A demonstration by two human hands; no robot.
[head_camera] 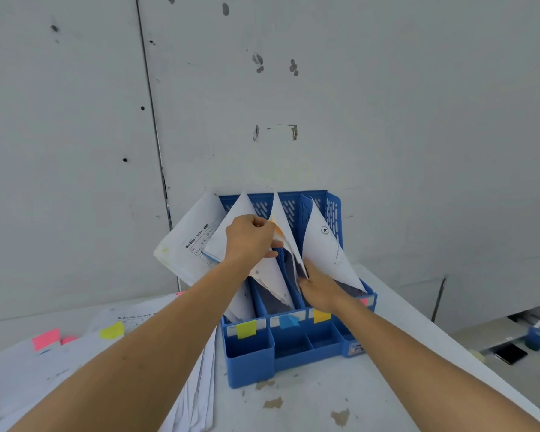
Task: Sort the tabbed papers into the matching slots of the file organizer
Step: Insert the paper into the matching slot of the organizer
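Filing step: the left hand (250, 238) pinches a sheet (281, 219) standing in the organizer (293, 347), seemingly in its blue-tab slot. The right hand (320, 289) meets the sheet's lower edge; its fingers are hidden, so I cannot tell their grip. Next, seat the sheet fully. The unsorted stack (85, 341) lies left of the organizer.

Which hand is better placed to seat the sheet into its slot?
Left, probably. The left hand pinches the sheet above the blue organizer, so it can steer it down. The right hand sits lower, among the filed papers, seemingly holding them aside.
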